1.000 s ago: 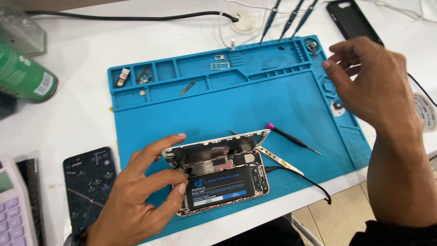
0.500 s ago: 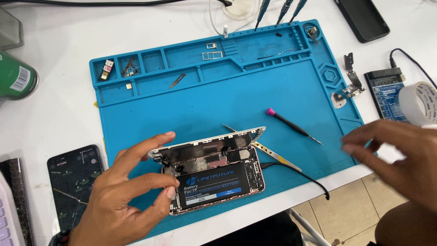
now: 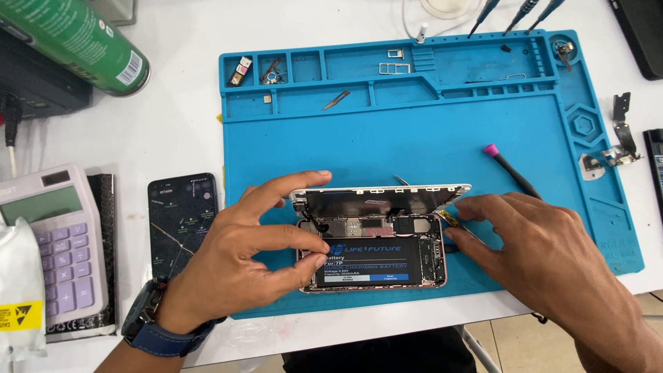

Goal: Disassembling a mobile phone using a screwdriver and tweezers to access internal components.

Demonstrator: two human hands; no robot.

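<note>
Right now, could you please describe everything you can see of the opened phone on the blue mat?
The opened smartphone lies flat near the front edge of the blue repair mat. Its screen panel is lifted along the far edge, leaning up and showing its dark back. Inside sit a black battery with a printed label, a circuit board and small metal shields, framed by a pale metallic rim. The left hand pinches its left side; the right hand touches its right edge.

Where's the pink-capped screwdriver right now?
In the head view, the pink-capped screwdriver lies on the blue mat's right half, just beyond the right hand and right of the opened phone.
</note>
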